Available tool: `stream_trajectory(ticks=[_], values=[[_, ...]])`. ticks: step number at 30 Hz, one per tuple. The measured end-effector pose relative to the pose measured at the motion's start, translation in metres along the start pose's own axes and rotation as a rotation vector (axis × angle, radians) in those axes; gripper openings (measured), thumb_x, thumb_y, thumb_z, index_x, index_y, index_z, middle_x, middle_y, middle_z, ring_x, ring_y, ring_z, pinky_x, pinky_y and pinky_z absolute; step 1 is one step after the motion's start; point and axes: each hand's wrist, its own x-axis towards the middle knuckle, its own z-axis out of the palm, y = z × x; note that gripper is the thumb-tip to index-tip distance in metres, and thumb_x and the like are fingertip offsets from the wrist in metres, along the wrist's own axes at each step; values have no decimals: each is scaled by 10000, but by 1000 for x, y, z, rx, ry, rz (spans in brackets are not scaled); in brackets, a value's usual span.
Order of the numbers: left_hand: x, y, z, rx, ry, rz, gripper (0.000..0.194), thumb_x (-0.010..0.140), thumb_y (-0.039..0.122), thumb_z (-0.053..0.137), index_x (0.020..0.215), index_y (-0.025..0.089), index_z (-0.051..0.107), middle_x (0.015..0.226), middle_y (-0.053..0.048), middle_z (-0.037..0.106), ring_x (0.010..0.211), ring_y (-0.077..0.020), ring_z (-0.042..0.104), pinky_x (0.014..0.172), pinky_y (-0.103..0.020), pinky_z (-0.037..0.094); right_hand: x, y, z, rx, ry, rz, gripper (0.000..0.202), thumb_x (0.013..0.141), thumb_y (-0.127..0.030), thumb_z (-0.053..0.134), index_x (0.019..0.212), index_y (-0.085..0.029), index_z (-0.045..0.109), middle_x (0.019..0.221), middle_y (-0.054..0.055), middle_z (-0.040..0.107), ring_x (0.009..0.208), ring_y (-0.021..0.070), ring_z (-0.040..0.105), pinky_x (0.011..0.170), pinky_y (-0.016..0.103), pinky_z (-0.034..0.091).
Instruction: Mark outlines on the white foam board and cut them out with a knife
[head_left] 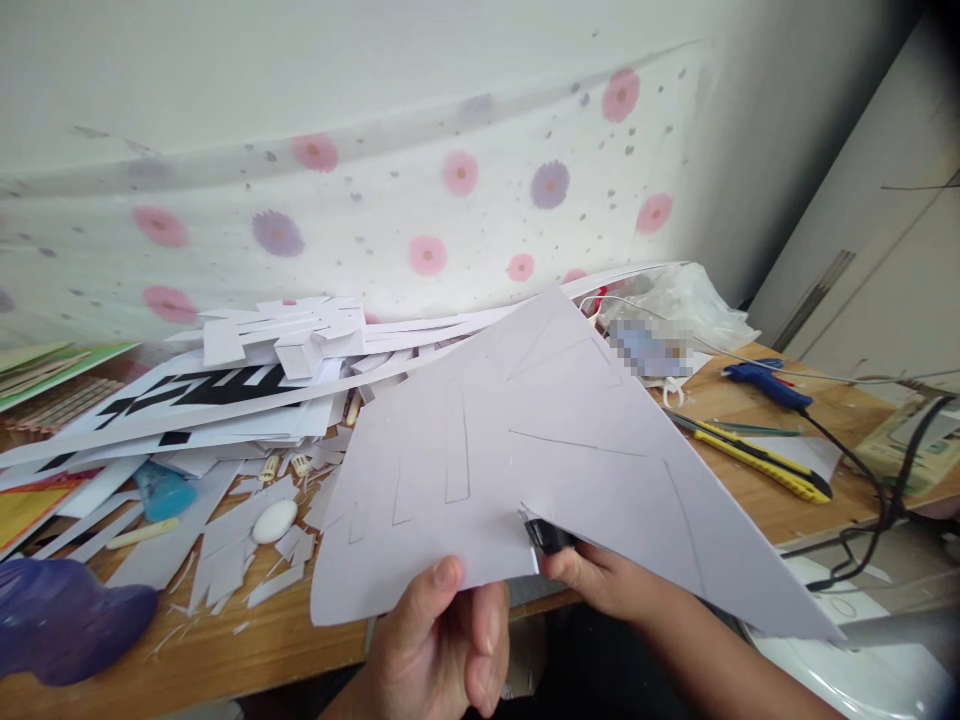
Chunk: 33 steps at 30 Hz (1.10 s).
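Observation:
A large sheet of white paper (420, 430) with pencil lines drawn on it is held up in front of me, tilted over the table. My left hand (450, 640) grips its near edge, thumb on top and fingers curled below. At the right, my right hand (600, 580) is closed on scissors (549, 537), of which a black part and a bit of blade show. The blades sit in a cut running in from the paper's near edge. Most of the right hand's fingers are hidden under the sheet.
On the wooden table (225, 660) lie paper scraps (225, 570), a white oval object (275, 521) and a purple object (67, 620). Folded white paper pieces (300, 335) are stacked behind. Rightward are a yellow utility knife (757, 460), a blue glue gun (769, 385) and black cables (889, 500).

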Motion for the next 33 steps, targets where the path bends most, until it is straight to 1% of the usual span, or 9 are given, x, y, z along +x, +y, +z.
stream_trajectory(ticks=[4,7,12,16,20,24,28,31,33], values=[[-1,2,-2,26,21,4,463,964,379,395,666,121,638,400,59,289,316,-39,203,339,-149,218,3,-5,3,73,-39,-24,585,911,-640,338,1196,-231,644,1043,97,708,1128,264,603,930,396,524],[-1,3,-3,48,49,-1,466,958,396,409,650,124,629,398,61,284,324,-36,201,352,-146,218,-1,1,7,93,-67,-19,575,909,-632,360,1226,-231,625,1055,98,708,1120,264,609,928,392,520],[-1,5,-3,100,75,0,465,949,415,425,647,127,632,394,59,292,332,-40,221,359,-146,229,-11,14,16,100,-104,44,542,905,-595,428,1258,-220,596,1074,100,704,1053,265,640,883,388,535],[0,8,-4,141,127,10,450,928,416,472,630,130,651,393,54,317,341,-40,260,377,-140,278,-9,12,20,178,-102,80,545,901,-591,443,1246,-201,605,1051,101,707,981,257,660,831,374,550],[3,12,0,227,217,42,446,868,455,563,590,123,671,390,22,410,355,-55,399,413,-153,345,-5,7,22,229,-102,105,526,899,-591,447,1205,-202,627,932,84,714,854,239,673,733,343,563],[9,11,9,283,330,152,416,762,496,665,585,121,687,500,-28,564,429,-112,537,450,-199,415,-5,7,27,233,-49,82,535,887,-624,431,1092,-188,664,779,60,681,706,211,648,622,303,546],[19,7,18,229,477,228,384,680,488,745,551,137,661,506,-16,579,430,-108,519,453,-211,422,-2,6,31,246,-70,67,536,884,-634,422,1063,-188,660,732,48,651,656,198,622,596,292,530],[24,6,23,170,545,216,371,662,448,765,508,143,620,464,3,542,395,-81,469,422,-193,383,0,5,32,255,-59,69,531,886,-628,426,1074,-179,639,755,50,634,679,196,611,661,308,532],[26,7,25,159,579,201,363,650,412,775,485,143,597,437,15,515,372,-67,438,402,-184,358,0,5,31,248,-49,74,522,888,-628,421,1049,-177,629,736,39,609,658,184,591,658,302,526]])
